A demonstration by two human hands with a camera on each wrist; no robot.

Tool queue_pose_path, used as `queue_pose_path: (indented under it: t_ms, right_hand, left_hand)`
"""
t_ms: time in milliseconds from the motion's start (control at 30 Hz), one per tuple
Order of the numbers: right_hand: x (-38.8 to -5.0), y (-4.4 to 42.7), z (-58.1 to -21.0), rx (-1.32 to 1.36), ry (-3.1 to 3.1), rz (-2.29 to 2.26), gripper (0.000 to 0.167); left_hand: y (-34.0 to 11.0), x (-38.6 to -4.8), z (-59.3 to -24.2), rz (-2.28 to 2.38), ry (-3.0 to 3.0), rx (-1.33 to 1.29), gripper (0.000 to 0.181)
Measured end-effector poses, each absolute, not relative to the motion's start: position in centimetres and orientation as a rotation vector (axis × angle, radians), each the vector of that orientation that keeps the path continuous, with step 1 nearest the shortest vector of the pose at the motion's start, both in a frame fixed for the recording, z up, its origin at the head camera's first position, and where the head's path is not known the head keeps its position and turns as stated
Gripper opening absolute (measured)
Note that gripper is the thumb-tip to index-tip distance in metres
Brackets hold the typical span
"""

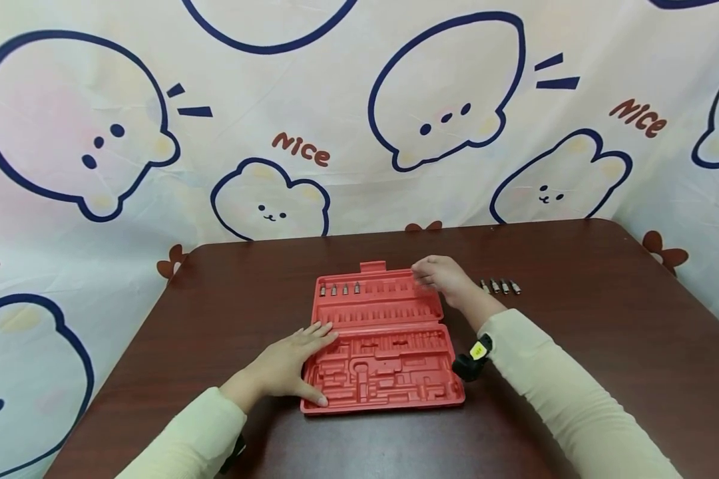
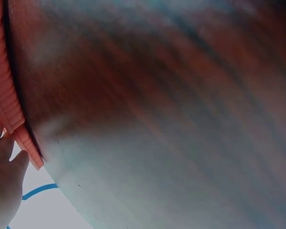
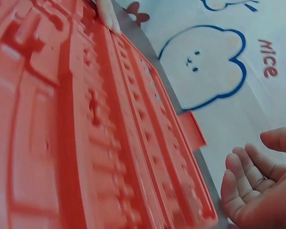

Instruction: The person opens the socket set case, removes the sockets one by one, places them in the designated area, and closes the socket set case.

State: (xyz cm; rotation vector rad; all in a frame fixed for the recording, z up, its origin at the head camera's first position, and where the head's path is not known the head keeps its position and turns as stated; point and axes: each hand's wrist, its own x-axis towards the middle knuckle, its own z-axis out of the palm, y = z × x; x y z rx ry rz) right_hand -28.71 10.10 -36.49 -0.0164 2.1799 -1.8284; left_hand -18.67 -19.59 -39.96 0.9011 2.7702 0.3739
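Observation:
A red plastic tool case [image 1: 383, 404] lies unfolded on the table, its moulded slots facing up. Several small silver metal bits [image 1: 345, 290] stand in the far row, at its left end. My left hand [image 1: 290, 359] rests spread on the case's left side, thumb at the near corner; in the left wrist view that hand [image 2: 5, 181] shows beside the case edge [image 2: 5, 81]. Above the far right corner is my right hand [image 1: 446, 278]. In the right wrist view the right hand [image 3: 257, 186] has loosely bent fingers, thumb apart, and nothing between them.
More silver bits [image 1: 500, 287] lie in a row on the dark brown table [image 1: 575, 332], right of the case and near the right forearm. A latch tab [image 1: 373, 267] juts from the case's far edge. Behind the table hangs a printed cloth [image 1: 359, 193].

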Motion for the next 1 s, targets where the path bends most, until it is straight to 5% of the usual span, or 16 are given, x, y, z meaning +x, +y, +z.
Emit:
queue_pose_path:
  t_ms: [1000]
  right_hand:
    - [-32.3, 1.8, -38.9, -0.263, 2.452, -1.323, 0.018]
  left_hand:
    - [-19.5, -18.9, -39.9, 0.426, 2.768, 0.929, 0.101]
